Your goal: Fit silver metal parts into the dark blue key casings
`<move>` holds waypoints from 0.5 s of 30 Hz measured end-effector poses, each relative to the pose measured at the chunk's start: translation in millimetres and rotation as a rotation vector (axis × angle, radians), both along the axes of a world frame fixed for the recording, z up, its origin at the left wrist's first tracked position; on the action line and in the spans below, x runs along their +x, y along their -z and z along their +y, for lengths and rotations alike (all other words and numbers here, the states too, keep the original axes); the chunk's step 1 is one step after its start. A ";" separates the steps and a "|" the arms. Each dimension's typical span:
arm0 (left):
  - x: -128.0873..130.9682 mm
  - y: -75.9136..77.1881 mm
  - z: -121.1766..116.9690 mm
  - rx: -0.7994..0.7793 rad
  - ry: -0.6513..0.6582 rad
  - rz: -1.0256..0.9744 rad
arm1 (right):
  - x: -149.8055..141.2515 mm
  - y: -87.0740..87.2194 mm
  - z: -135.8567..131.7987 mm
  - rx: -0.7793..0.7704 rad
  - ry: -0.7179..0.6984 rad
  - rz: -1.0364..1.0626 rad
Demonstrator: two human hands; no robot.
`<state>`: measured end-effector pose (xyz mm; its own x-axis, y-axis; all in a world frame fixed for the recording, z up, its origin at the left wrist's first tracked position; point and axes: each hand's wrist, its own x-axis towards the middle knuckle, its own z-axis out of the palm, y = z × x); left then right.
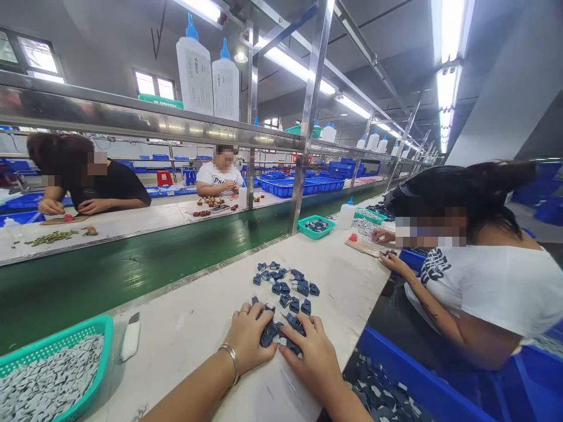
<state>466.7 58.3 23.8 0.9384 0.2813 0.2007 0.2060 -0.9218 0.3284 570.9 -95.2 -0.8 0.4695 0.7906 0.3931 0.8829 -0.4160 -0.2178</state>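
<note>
My left hand (251,334), with a silver bangle at the wrist, curls its fingers over a cluster of small dark blue moulded pieces (267,336). From the other side my right hand (313,350) cups the same cluster, its fingers bent over the pieces. The two thumbs almost meet at the near edge of the cluster. Parts of the gathered pieces are hidden under the fingers. Just beyond my hands, several more dark blue pieces (285,287) lie loose on the white tabletop (197,351).
A green basket (108,346) of small grey pieces stands at left, beside a white tool with a dark tip (131,337). A green conveyor belt (145,264) runs beyond the table. At right sits a co-worker (484,281); a blue bin (409,363) holds dark pieces below.
</note>
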 end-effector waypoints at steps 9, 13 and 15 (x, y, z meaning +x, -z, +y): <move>-0.2 -9.3 3.3 -0.425 -0.155 -0.223 | -6.9 1.0 -5.1 0.082 0.030 -0.046; -3.7 -22.4 3.2 -0.825 -0.328 -0.350 | -8.0 -0.1 -4.1 0.098 0.058 -0.058; -10.5 -34.0 1.2 -1.057 -0.422 -0.403 | -8.9 0.1 -3.1 0.104 0.082 -0.060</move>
